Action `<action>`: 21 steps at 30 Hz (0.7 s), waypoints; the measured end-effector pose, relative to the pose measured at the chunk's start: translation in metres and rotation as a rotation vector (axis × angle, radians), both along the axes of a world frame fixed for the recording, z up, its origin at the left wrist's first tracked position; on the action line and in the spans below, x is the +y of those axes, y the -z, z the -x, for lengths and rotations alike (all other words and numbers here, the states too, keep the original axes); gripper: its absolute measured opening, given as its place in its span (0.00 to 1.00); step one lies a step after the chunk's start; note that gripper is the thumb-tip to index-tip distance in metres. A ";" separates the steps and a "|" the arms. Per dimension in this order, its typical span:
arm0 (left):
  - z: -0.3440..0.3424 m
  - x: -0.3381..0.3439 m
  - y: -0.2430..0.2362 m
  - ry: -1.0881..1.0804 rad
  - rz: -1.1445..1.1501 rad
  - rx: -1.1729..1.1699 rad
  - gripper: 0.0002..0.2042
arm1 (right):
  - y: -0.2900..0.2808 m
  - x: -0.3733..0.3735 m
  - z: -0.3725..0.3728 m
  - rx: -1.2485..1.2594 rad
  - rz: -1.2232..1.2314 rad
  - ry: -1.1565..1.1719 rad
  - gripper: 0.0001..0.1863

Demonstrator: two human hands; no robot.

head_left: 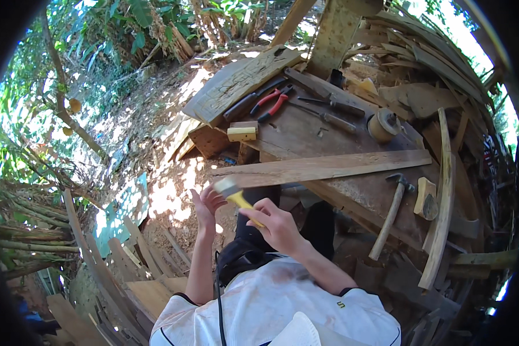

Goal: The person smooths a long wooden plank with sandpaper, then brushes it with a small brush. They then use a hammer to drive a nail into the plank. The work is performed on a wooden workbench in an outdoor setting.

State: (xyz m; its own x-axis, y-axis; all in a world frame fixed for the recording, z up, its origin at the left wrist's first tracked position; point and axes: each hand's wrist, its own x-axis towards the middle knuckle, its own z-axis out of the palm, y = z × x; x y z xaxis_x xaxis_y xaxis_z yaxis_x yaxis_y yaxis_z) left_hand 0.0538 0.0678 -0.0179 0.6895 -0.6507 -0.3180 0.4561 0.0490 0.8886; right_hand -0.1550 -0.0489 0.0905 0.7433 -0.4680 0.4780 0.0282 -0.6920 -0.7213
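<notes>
My right hand (271,219) grips a yellow-handled tool (242,202), apparently a brush, with a blurred pale head. My left hand (206,205) is raised beside that head, fingers loosely bent and apart. Behind both, a long plank (352,164) lies across the wooden bench (294,138). On the bench are red-handled pliers (271,104), chisel-like tools (334,121), a small light wood block (242,131) and a round wooden piece (380,126). At the right lie a hammer (389,216), a wood piece (425,199) and a long strip (444,196).
A weathered board (230,83) rests at the bench's back-left, beside an upright post (328,40). Scrap wood is heaped at the right (427,57) and lower left (92,259). Dappled dirt ground (173,196) and plants (144,23) lie beyond.
</notes>
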 end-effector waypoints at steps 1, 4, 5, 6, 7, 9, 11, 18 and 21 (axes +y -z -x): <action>0.001 0.001 -0.004 -0.003 0.002 -0.003 0.50 | 0.000 -0.003 -0.002 -0.015 -0.014 -0.119 0.22; 0.007 0.006 -0.012 0.008 -0.017 -0.052 0.49 | -0.005 -0.014 -0.001 -0.115 -0.127 0.162 0.21; 0.008 0.008 -0.013 0.005 -0.038 -0.057 0.49 | -0.007 -0.015 0.000 -0.055 -0.072 0.259 0.20; 0.009 0.010 -0.014 0.005 -0.057 -0.061 0.49 | -0.005 -0.013 0.000 -0.020 -0.068 0.156 0.20; 0.009 0.014 -0.011 -0.007 -0.068 -0.034 0.49 | -0.004 -0.009 0.001 0.015 -0.062 0.052 0.19; 0.006 0.016 -0.005 -0.014 -0.051 -0.028 0.47 | -0.003 -0.008 0.005 0.013 -0.083 -0.138 0.19; 0.012 0.010 -0.009 0.022 -0.075 -0.027 0.46 | -0.003 -0.014 0.012 -0.065 -0.158 0.027 0.19; 0.027 -0.020 -0.031 0.367 -0.204 -0.112 0.43 | -0.003 -0.029 0.057 0.050 -0.095 0.025 0.20; 0.025 -0.032 -0.035 0.475 -0.208 -0.134 0.43 | -0.001 -0.039 0.072 -0.039 -0.171 0.248 0.20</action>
